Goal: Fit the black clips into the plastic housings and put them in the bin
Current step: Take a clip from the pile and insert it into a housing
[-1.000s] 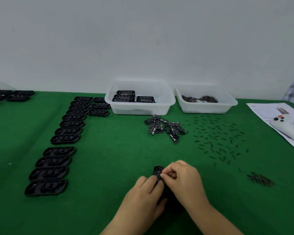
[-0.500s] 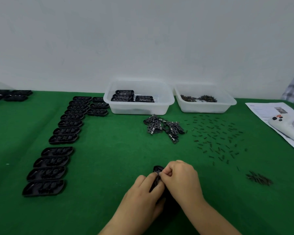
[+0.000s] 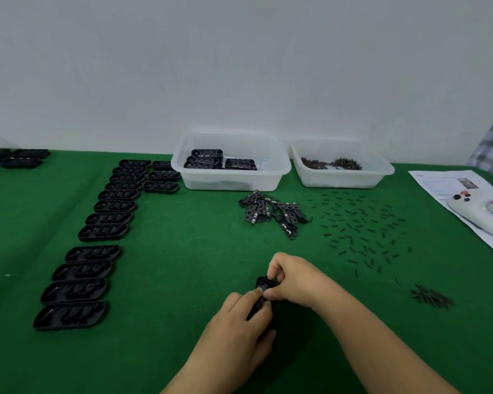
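Note:
A black plastic housing [image 3: 263, 283] lies on the green cloth near the front, mostly hidden under my hands. My left hand [image 3: 239, 325] grips its near end with curled fingers. My right hand [image 3: 293, 280] pinches at its far end, fingertips curled over the part. Whether a clip sits under the fingers I cannot tell. A heap of black clips [image 3: 271, 213] lies further back, in front of the left clear bin [image 3: 231, 182], which holds a few finished housings [image 3: 219, 162].
A column of empty black housings [image 3: 97, 240] runs down the left side. A second clear bin [image 3: 342, 180] with small dark parts stands at back right, scattered small pins [image 3: 359, 231] before it. A small pin pile [image 3: 431, 297], a paper sheet and a white controller [image 3: 475, 214] lie right.
Both hands stay on the housing. My right hand's fingers have shifted slightly over its far end; the view has drifted a little.

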